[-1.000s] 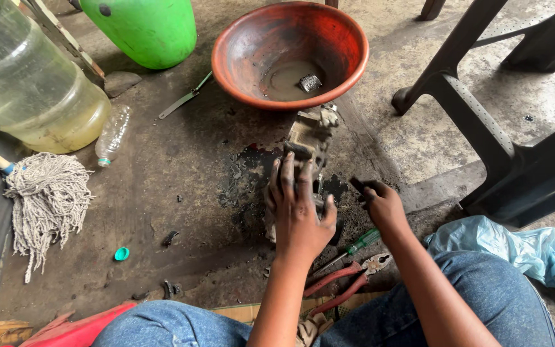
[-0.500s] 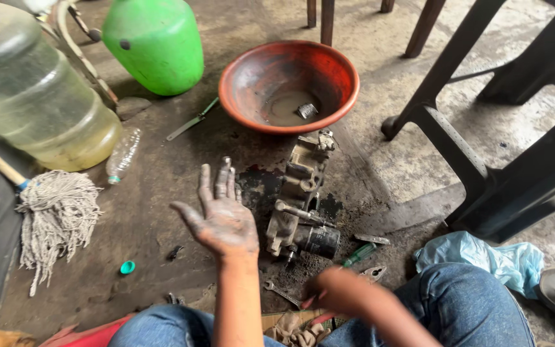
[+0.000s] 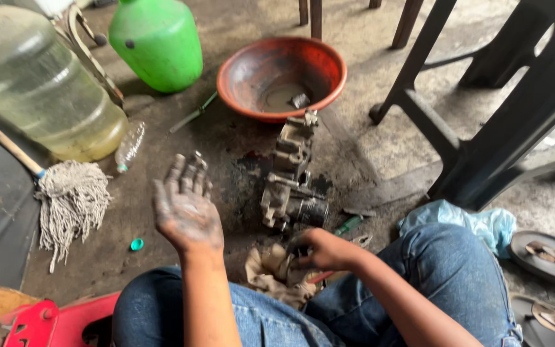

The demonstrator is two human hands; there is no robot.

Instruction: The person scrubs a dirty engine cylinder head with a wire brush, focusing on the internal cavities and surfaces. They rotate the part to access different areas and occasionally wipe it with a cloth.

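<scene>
Head view, left hand (image 3: 186,209) open, green jug (image 3: 157,42)

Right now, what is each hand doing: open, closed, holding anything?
Left hand: open, palm up, fingers spread, greasy, holding nothing.
Right hand: closed on the dirty rag, just below the metal engine part.

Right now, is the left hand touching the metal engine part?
Apart. Head view: left hand is raised, palm open, with bare oily floor between it and the engine part.
</scene>
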